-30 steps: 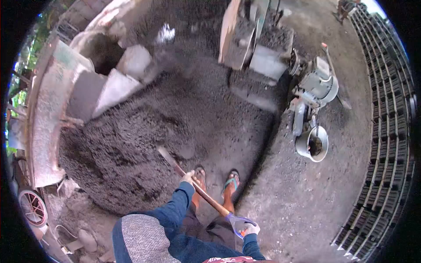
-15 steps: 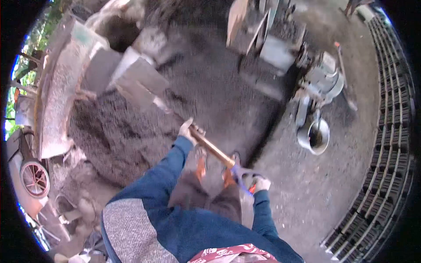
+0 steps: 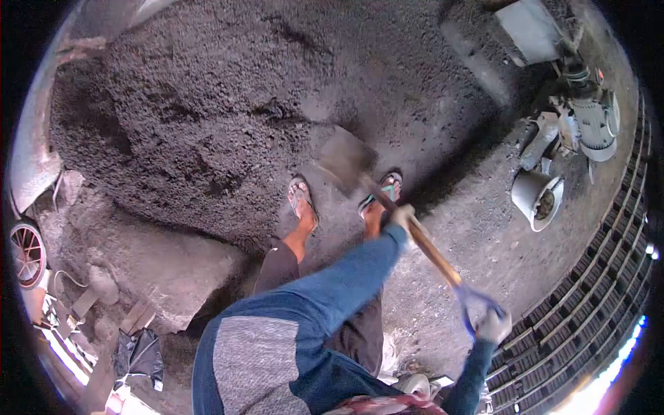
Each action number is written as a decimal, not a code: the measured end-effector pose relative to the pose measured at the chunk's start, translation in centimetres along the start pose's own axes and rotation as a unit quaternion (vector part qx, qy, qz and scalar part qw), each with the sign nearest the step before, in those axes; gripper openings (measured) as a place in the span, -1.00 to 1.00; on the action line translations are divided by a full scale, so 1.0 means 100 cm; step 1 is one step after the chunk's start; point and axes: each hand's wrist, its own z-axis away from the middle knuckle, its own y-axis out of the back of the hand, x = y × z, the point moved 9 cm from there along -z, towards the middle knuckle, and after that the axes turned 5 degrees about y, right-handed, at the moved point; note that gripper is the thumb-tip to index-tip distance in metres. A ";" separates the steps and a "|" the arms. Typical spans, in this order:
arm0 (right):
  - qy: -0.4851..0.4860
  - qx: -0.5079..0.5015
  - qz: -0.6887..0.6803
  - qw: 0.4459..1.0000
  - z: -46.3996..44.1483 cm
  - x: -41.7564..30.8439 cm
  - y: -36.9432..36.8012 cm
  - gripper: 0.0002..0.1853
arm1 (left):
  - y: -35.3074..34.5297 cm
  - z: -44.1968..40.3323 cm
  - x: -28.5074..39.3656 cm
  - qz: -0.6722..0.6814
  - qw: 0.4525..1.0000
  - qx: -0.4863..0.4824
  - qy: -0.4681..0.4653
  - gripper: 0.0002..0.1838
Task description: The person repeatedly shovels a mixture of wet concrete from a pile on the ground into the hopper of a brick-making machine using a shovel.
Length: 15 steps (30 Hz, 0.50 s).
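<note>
Dark granular heap (image 3: 187, 138), ahead and left. Shovel (image 3: 436, 257), in both hands, long axis slanting forward-left from them. Blade (image 3: 348, 158), just ahead of the feet (image 3: 301, 197), near the heap's edge. Left hand (image 3: 403, 218), wrapped around the shaft, nearer the blade. Right hand (image 3: 494, 325), closed on the purple handle (image 3: 464, 293).

Over to the right there's a grey, finned metal motor (image 3: 595, 128), with a flat, pale grey plate (image 3: 527, 29) farther up. Near the motor is a round, whitish bucket (image 3: 528, 194), its contents (image 3: 546, 206) too dim for me to name. Beyond run close-set rows of dark blocks (image 3: 589, 296). Off left I see a red-rimmed, spoked wheel (image 3: 28, 256) and, nearer, a crumpled black plastic bag (image 3: 138, 356).
</note>
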 end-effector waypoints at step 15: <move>0.002 -0.218 -0.179 0.960 0.094 0.117 -0.204 -0.86 | 0.190 0.114 0.129 -0.018 0.979 0.192 -0.064 -0.72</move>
